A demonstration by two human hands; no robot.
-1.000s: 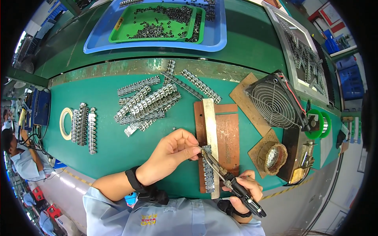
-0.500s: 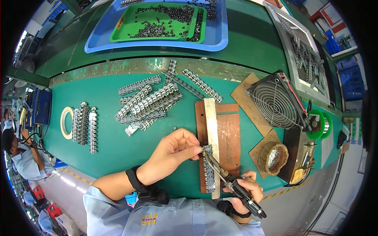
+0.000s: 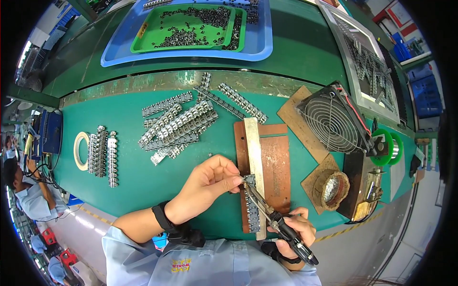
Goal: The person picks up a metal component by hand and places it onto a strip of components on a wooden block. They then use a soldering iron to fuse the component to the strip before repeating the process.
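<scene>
A flat, reddish-brown board [image 3: 275,167] lies on the green table [image 3: 119,188], with a long, pale metal bar [image 3: 255,157] along it. A thin strip of small, dark grey square parts [image 3: 253,214] lies on the near part of the board, beside the bar.

The left hand [image 3: 205,188] is at the board's left edge, thumb and finger pinched together at the strip's far end. I cannot tell what is between them. The right hand [image 3: 305,232] is at the board's near right corner, wrapped around a black-handled tool with a long metal nose [image 3: 285,229]. The nose points at the left fingertips.

Left of the board is a messy pile of shiny silver strips [image 3: 183,126]. Right of it are a square black fan with a wire guard [image 3: 331,121] and a round, crusty brown bowl [image 3: 344,188]. Well beyond the board sits a big blue plastic tray [image 3: 114,55].
</scene>
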